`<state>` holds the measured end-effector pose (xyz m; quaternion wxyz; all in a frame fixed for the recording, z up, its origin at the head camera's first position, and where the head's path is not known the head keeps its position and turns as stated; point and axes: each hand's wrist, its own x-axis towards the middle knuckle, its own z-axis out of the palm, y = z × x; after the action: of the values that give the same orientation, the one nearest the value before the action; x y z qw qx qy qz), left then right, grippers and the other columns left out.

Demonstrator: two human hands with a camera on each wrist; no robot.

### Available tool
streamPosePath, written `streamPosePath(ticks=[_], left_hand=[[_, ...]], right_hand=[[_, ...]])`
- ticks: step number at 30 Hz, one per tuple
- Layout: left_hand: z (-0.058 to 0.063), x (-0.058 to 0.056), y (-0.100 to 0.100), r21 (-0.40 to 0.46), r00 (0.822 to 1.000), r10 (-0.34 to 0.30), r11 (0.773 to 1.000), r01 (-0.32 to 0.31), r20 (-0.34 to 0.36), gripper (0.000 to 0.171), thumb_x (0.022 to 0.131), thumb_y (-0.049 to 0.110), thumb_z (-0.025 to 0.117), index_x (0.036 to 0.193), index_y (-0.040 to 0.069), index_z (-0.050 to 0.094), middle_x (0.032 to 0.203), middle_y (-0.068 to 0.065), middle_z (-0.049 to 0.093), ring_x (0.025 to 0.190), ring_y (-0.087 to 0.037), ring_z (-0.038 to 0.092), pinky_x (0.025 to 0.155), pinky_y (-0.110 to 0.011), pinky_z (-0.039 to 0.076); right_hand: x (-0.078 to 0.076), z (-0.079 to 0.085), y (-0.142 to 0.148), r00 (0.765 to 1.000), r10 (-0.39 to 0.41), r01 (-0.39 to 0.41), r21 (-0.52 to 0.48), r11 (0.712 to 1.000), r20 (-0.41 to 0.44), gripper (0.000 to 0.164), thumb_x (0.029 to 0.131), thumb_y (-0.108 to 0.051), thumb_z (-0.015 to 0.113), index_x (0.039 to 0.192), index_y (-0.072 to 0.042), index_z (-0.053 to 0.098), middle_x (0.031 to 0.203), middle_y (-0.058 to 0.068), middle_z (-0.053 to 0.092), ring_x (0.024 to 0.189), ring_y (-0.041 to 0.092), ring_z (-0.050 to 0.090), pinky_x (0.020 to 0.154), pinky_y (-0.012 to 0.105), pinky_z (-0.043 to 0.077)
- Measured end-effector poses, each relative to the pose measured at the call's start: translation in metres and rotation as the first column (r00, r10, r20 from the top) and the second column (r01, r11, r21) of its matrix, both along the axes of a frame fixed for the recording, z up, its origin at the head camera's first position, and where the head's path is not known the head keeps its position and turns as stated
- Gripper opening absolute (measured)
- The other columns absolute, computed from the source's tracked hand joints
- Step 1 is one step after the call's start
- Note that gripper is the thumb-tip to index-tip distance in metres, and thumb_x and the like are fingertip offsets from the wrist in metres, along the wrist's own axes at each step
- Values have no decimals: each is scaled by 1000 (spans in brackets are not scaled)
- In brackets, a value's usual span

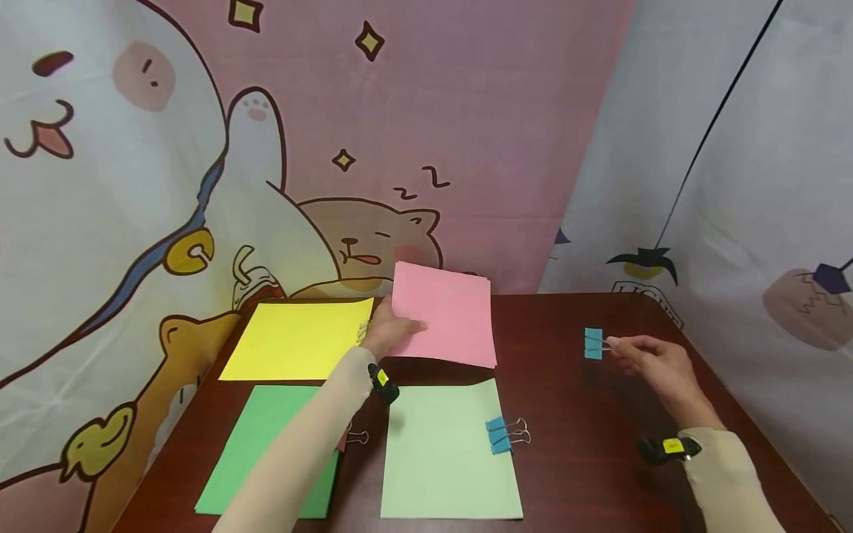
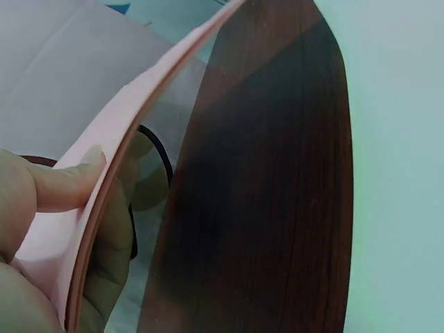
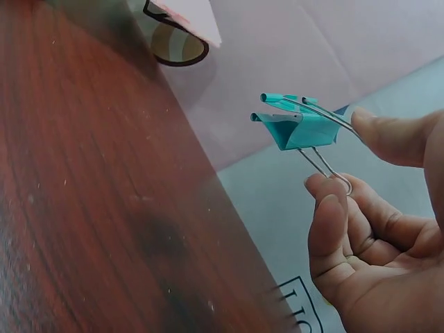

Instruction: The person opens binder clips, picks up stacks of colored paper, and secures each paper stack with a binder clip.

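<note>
My left hand [image 1: 389, 331] grips the left edge of a stack of pink paper [image 1: 449, 314], thumb on the near face and fingers behind. The stack is tilted up at the back of the table; in the left wrist view its layered edge [image 2: 114, 170] shows between thumb and fingers. Off to the right, my right hand [image 1: 660, 374] holds a blue binder clip [image 1: 593, 343] in the air by its wire handles. The right wrist view shows the thumb on one handle, fingertips at the other, and the mouth of the clip [image 3: 312, 132] parted, with nothing in it.
Yellow paper [image 1: 293, 340] lies at the back left, with a clip at its right edge. In front are green paper [image 1: 256, 437], partly behind my left forearm, and light green paper [image 1: 446, 459] with a blue binder clip [image 1: 498, 435] on its right edge. A printed cloth [image 1: 500, 148] hangs behind the table.
</note>
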<state>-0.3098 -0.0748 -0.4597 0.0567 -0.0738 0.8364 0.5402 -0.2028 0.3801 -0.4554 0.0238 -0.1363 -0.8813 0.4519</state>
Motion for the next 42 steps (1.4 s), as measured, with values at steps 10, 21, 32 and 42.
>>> streamPosePath(ticks=[10, 21, 32, 42], left_hand=[[13, 20, -3, 112, 999, -34, 993, 37, -28, 91, 78, 20, 90, 152, 14, 38, 149, -12, 52, 131, -34, 52, 117, -53, 38], [26, 43, -16, 193, 993, -38, 980, 59, -109, 84, 78, 14, 88, 149, 12, 43, 144, -11, 54, 124, -30, 52, 111, -49, 41], [31, 58, -23, 217, 991, -27, 975, 55, -128, 84, 80, 17, 88, 151, 16, 42, 143, -9, 54, 123, -31, 53, 109, -50, 42], [34, 74, -22, 235, 992, -13, 971, 43, -125, 82, 82, 15, 86, 150, 19, 40, 142, -8, 53, 123, -31, 53, 109, -52, 42]], right_hand=[[-3, 5, -13, 999, 1, -6, -89, 996, -54, 71, 93, -63, 64, 128, -1, 67, 92, -12, 74, 86, 15, 69, 74, 25, 57], [-9, 19, -47, 997, 35, -45, -167, 985, -64, 68, 94, -61, 65, 126, -1, 67, 96, -7, 75, 89, 18, 65, 75, 27, 57], [-14, 33, -74, 993, 71, -92, -251, 964, -91, 62, 95, -53, 68, 123, 3, 66, 86, -15, 72, 83, 14, 63, 73, 24, 57], [-18, 40, -98, 990, 104, -126, -268, 955, -95, 59, 94, -53, 70, 119, 1, 69, 98, 1, 76, 86, 20, 64, 77, 31, 58]])
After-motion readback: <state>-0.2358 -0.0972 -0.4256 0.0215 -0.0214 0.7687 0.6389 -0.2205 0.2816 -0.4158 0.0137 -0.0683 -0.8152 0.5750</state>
